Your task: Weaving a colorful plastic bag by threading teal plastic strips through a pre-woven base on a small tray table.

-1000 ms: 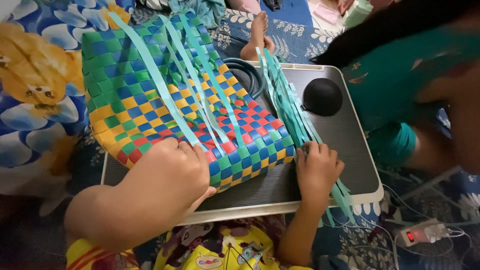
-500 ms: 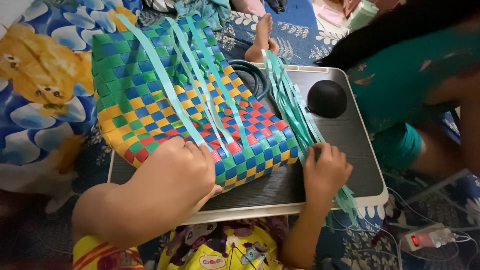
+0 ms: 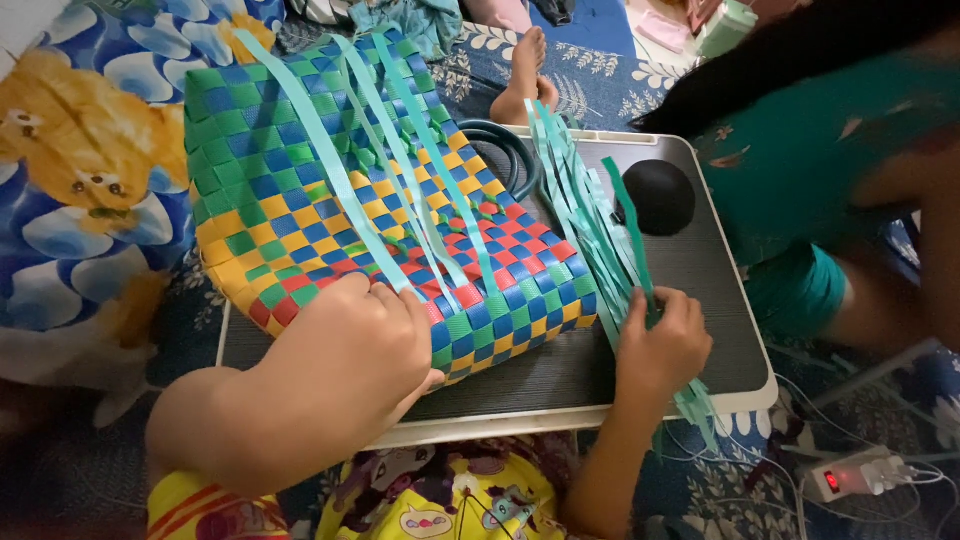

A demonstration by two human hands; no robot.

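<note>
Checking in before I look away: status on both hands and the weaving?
Left hand pressing on woven basket. Right hand on loose teal strips, grip unclear. Another person's foot just beyond tray.

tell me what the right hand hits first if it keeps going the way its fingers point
Most likely the loose teal strips, which the right hand already touches; further along that line sits the black dome on the small table, though depth is hard to judge.

No packages, labels, signs or screens show here. Nothing in view carries a printed label or display.
</note>
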